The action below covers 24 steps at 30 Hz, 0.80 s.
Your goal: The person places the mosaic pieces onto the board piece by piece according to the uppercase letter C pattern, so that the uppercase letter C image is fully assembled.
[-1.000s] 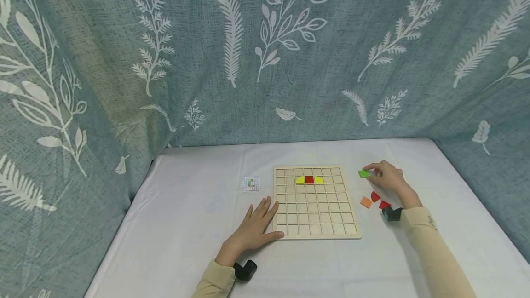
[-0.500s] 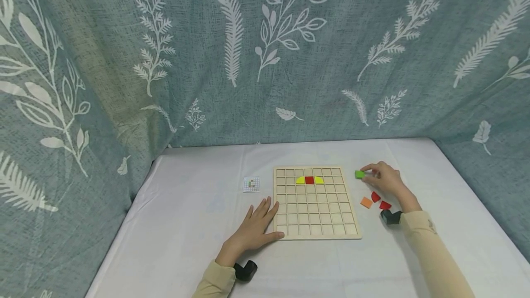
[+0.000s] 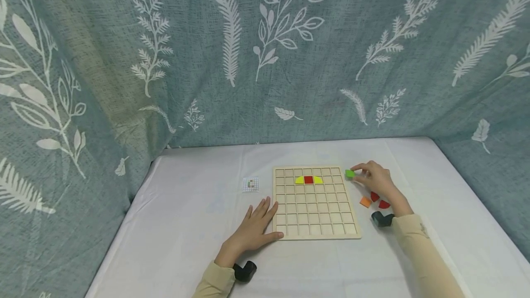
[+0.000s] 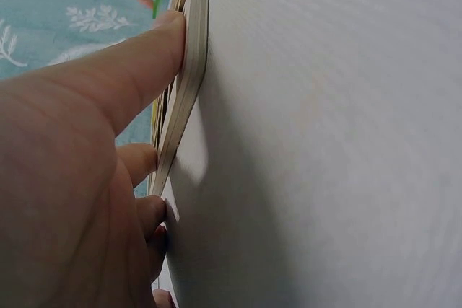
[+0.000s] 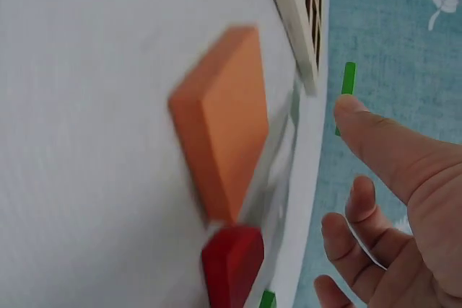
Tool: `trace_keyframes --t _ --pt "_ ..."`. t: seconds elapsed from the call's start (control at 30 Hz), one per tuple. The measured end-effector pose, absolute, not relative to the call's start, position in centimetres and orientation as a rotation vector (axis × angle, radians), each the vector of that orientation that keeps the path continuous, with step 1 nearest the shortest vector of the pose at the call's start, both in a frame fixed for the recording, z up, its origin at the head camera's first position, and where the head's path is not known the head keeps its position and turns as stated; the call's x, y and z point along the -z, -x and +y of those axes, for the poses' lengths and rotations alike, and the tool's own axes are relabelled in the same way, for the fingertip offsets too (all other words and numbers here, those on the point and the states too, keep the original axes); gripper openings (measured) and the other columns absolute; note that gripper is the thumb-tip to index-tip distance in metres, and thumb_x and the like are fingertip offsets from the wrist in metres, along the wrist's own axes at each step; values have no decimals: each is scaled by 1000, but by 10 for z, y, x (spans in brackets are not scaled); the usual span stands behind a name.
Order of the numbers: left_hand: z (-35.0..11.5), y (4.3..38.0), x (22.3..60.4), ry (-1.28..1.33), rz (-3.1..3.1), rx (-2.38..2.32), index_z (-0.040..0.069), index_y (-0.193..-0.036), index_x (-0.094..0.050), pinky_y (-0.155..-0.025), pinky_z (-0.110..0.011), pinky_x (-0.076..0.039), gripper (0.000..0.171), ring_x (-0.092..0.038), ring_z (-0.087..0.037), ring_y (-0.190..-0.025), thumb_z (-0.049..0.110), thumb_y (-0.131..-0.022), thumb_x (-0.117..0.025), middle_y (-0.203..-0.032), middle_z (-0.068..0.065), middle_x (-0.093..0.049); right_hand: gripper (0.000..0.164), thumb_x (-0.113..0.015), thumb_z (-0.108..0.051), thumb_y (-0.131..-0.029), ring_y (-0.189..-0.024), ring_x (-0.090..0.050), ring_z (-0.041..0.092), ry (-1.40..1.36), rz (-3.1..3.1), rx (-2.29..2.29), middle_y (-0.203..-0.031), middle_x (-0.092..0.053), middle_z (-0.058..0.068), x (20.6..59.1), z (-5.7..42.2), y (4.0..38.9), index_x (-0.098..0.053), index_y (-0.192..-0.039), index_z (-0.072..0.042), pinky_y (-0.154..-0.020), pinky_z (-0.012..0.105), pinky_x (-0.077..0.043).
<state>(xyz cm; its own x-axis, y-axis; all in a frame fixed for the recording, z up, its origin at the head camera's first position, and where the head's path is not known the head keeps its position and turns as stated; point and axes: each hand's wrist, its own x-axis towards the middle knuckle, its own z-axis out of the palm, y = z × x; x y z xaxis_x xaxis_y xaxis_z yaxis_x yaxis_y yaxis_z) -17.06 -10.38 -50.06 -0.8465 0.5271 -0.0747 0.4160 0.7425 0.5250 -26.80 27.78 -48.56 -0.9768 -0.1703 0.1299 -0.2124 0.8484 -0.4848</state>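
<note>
A pale wooden grid board (image 3: 312,238) lies on the table, with a red square (image 3: 308,180) between two yellow curved pieces (image 3: 318,180) in a back row. My left hand (image 3: 251,229) rests with spread fingers at the board's front left corner, its thumb (image 4: 137,63) on the rim. My right hand (image 3: 374,178) pinches a small green tile (image 3: 349,174) between thumb and fingers, just off the board's right edge. In the right wrist view the green tile (image 5: 349,77) stands on edge above the thumb tip, held clear of the table.
Right of the board lie an orange square (image 3: 365,202) and two red curved pieces (image 3: 384,204). Another green piece (image 5: 268,298) shows behind a red one in the right wrist view. A small printed grid card (image 3: 250,184) lies left of the board. Patterned curtain (image 3: 248,105) surrounds the table.
My right hand has moved left toward the board, carrying the green tile from beyond the loose pieces to near the board's right edge. The left hand has stayed in place.
</note>
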Motion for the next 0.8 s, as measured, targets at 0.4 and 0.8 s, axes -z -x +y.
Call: trace_keyframes --t 0.4,0.8 --pt "-103 171 501 -746 2723 -747 8 -147 -25 -112 -57 -6 79 -10 -32 -143 50 -87 -55 -154 -18 -13 28 -68 -21 -84 -77 -49 22 -342 -2924 -884 -88 -54 8 487 258 264 -67 -110 -11 -67 34 -34" --pt "-103 171 502 -721 2726 -746 9 -147 -25 -113 -56 -5 80 -9 -31 -143 52 -87 -54 -154 -17 -12 26 -69 -20 -83 -75 -50 19 -442 -2870 -903 -86 -55 6 491 241 262 -68 -108 -11 -61 30 -39"
